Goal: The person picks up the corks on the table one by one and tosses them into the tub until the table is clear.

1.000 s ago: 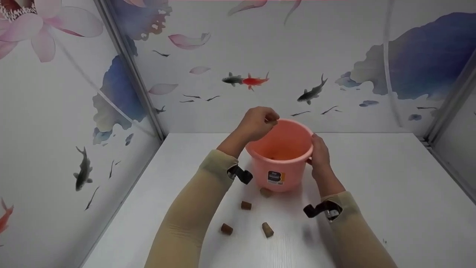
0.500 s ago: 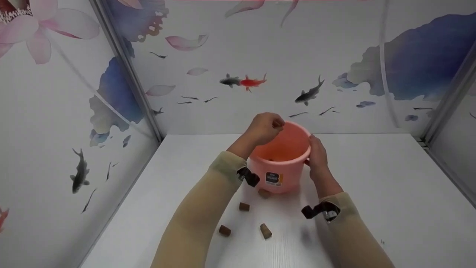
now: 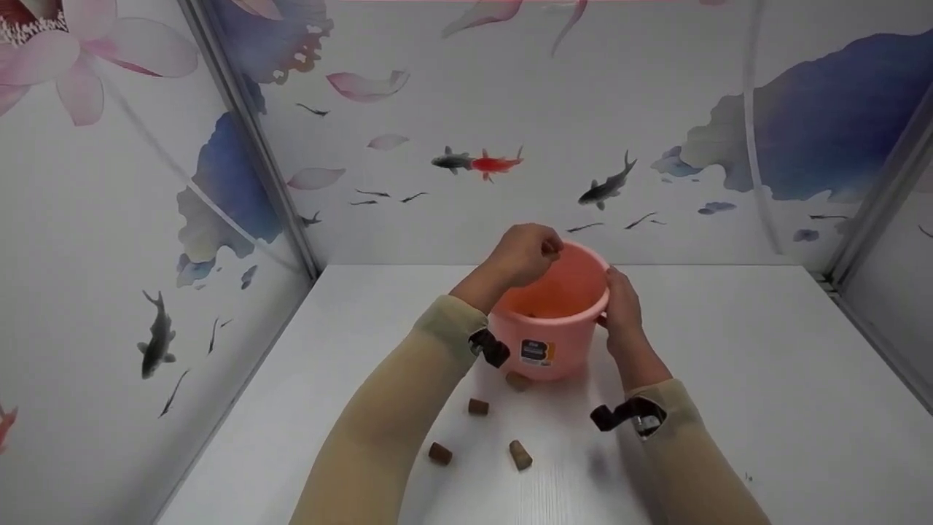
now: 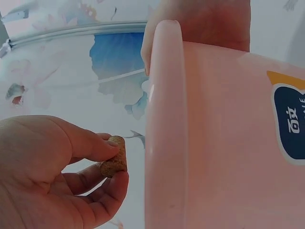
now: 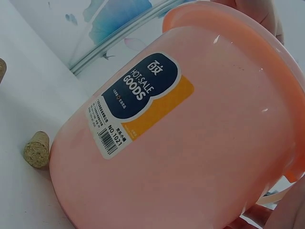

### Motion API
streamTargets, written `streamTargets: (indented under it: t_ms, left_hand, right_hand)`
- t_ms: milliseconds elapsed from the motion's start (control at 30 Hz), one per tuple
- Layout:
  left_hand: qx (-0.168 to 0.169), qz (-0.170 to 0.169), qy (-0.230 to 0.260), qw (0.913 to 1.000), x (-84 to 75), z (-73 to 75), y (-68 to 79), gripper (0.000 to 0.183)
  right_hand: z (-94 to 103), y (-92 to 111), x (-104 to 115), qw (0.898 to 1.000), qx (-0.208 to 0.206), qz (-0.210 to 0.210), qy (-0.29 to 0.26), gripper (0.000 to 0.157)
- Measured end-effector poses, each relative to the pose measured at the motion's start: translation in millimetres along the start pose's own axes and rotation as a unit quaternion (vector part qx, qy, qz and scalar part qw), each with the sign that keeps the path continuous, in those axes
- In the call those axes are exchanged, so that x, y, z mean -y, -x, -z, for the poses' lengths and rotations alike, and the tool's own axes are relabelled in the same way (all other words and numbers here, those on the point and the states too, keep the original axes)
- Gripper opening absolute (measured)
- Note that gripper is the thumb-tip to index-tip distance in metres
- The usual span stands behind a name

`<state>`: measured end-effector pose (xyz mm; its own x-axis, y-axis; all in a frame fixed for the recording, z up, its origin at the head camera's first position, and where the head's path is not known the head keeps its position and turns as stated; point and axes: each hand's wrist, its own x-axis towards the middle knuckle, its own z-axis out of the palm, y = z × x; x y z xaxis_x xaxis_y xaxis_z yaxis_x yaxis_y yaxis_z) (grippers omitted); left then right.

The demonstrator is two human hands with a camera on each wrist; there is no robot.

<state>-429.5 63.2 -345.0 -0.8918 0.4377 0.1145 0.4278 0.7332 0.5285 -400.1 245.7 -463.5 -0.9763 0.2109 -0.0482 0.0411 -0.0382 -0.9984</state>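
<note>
A pink plastic bucket [image 3: 572,343] with a label stands tilted toward me on the white table. My left hand [image 3: 525,257] is raised over the left part of its mouth. Between thumb and fingertips it pinches a small cork [image 4: 114,156], plain in the left wrist view and held just off the rim there. My right hand [image 3: 625,302] grips the right side of the bucket at the rim, its fingers [image 5: 259,213] partly hidden by the bucket. Some small dark thing shows at the bottom inside the bucket.
Several more corks lie on the table [image 3: 736,343]: one cork [image 3: 518,380] right at the bucket's base, a darker cork [image 3: 478,407], another dark cork [image 3: 440,453] and a tapered cork [image 3: 520,455] nearer me. Printed wall panels [image 3: 408,226] enclose the table's back and sides.
My left hand has moved right and slightly down, farther over the bucket's mouth. The right hand keeps its grip, and the corks on the table stay where they were.
</note>
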Motion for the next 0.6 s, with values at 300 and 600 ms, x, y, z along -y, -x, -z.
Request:
streamTargets:
  t_ms: [300,600]
  left_hand:
    - [-0.002,-0.009,-0.012,0.9999,9.4,-0.9,3.6,0.027]
    - [-0.002,-0.019,-0.024,0.9995,14.5,-8.0,1.7,0.024]
  right_hand:
    - [-0.4,0,-2,1.0,-0.002,0.014,0.001,0.063]
    - [-0.4,-1,-1,1.0,0.005,0.007,0.004,0.065]
